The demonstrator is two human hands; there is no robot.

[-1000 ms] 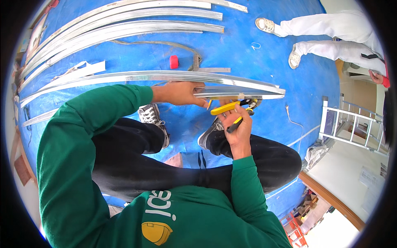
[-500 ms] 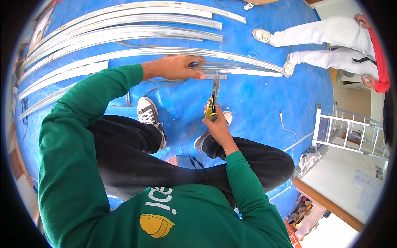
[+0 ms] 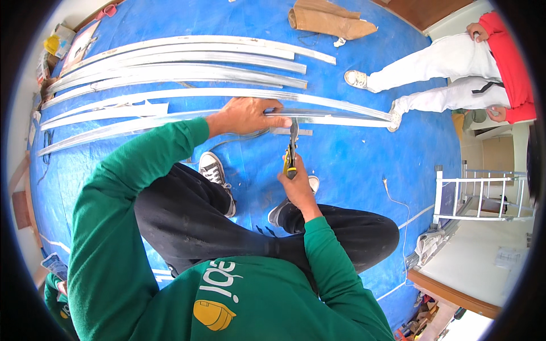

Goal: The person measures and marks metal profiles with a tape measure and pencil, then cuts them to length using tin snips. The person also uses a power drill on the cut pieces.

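Observation:
My left hand (image 3: 245,117) grips a long, silvery metal profile (image 3: 341,120), thumb along its near side and fingers over the far side. In my right hand (image 3: 300,186) are tin snips (image 3: 293,142) with yellow and black handles, pointing away from me. Their jaws are at the profile's near edge, just right of my left thumb; whether they bite into the metal I cannot tell. Below that spot a short metal strip (image 3: 301,132) lies on the blue floor sheet (image 3: 250,170). The profile's right end reaches a co-worker's shoe (image 3: 394,116).
Several more metal profiles (image 3: 187,57) lie beyond my hands. A co-worker in white trousers (image 3: 438,57) stands at the right. Brown paper (image 3: 330,20) lies at the back. A white ladder (image 3: 480,196) and a cable (image 3: 392,190) are on the right; another person's green sleeve (image 3: 52,288) shows lower left.
The view has shifted, so more of the far floor shows and a second person appears at lower left. The profile's left part sits nearer the other profiles. Both hands keep their hold.

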